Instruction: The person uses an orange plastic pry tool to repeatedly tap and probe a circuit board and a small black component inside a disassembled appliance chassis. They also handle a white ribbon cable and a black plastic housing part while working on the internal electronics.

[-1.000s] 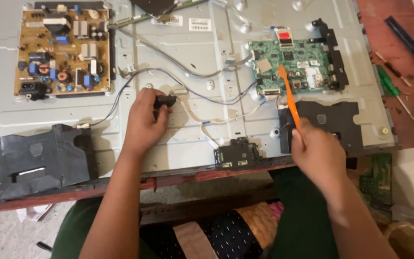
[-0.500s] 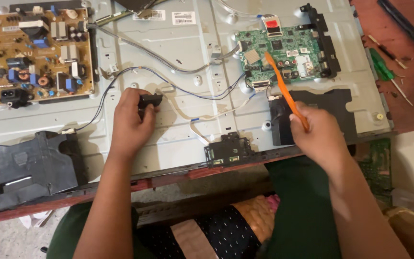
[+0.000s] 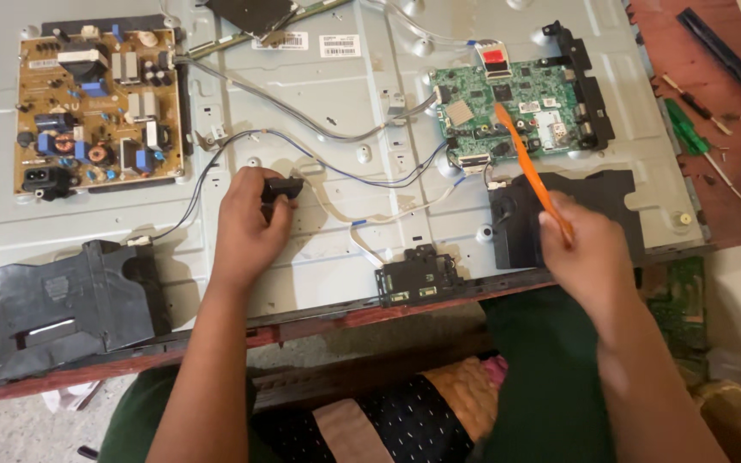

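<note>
Over the metal panel (image 3: 319, 94), the right hand (image 3: 589, 253) grips an orange pry tool (image 3: 529, 167) angled up-left toward the green board (image 3: 516, 103).

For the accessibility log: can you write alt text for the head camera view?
A person's left hand grips a small black part on the metal back panel of an opened flat screen, while the right hand points an orange pry tool at the green circuit board. A tan power board sits far left.
</note>
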